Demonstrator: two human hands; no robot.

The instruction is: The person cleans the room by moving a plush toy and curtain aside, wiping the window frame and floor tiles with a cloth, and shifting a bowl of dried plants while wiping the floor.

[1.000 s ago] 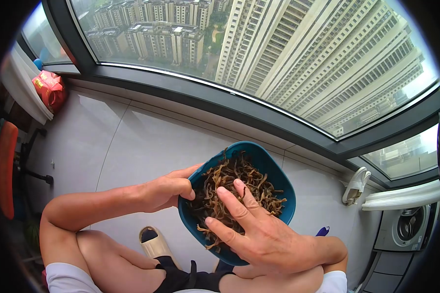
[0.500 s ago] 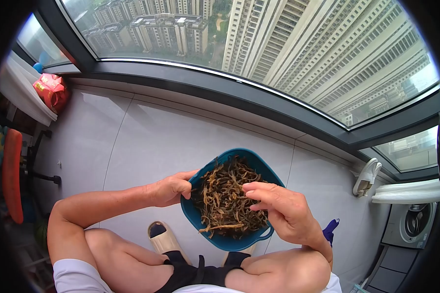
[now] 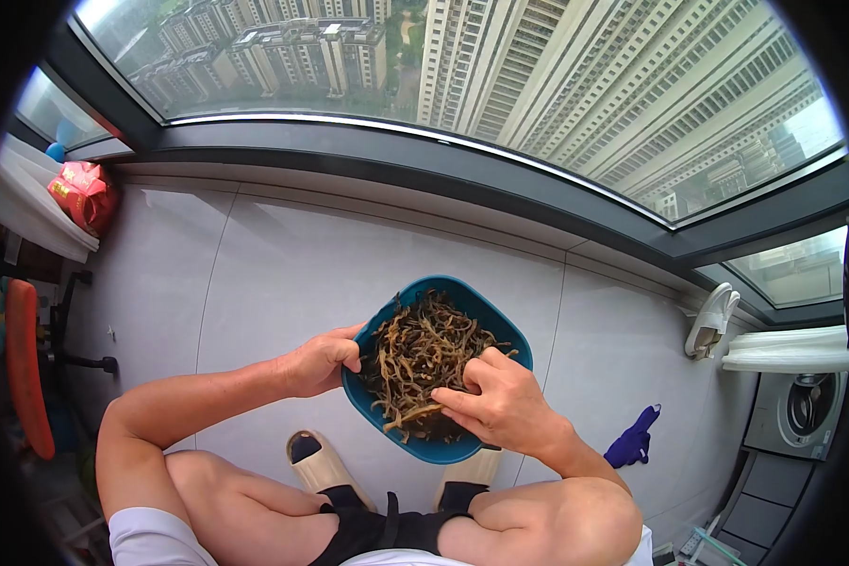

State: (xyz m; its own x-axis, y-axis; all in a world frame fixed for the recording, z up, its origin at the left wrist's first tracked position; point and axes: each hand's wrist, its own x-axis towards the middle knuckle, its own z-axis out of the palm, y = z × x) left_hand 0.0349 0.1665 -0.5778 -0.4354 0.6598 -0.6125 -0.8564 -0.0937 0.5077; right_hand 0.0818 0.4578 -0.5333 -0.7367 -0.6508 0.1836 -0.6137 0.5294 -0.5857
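Note:
A teal plastic basin sits in front of my lap, filled with a tangle of brown, shrivelled dried strips that look like dried vegetable. My left hand grips the basin's left rim, thumb on the near side and fingers partly hidden behind the wall. Over the right part of the heap, my right hand has its fingers bent down into the strips, closed on some of them. Its fingertips are partly buried.
Beige slippers are on my feet, on the grey tiled floor. To the right lie a purple cloth-like item, white shoes and a washing machine. A red bag and an orange-edged chair stand left.
My right hand has moved down and left, from above the strips into them. The basin and my left hand have shifted slightly up and left in view.

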